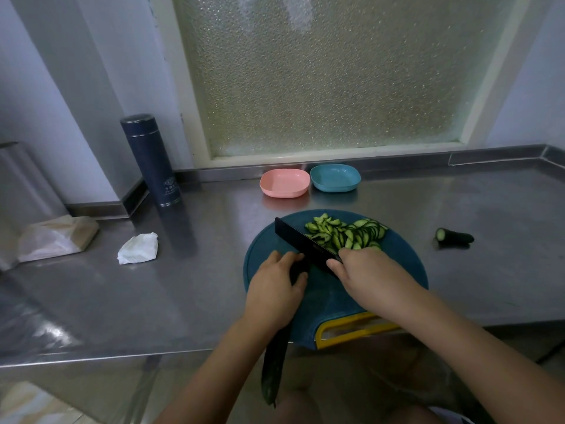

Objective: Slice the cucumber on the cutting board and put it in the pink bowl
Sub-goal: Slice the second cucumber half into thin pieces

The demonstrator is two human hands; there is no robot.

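left hand curls over the cucumber, pinning it to the blue cutting board, while the right hand is wrapped round the handle of the black knife, blade angled just beside the left fingertips. that closeness is the worry: a slip could nick a finger. the cucumber's long tail hangs off the counter edge, so it may roll or tip. cut slices heap at the board's far side; the pink bowl beyond holds none yet.
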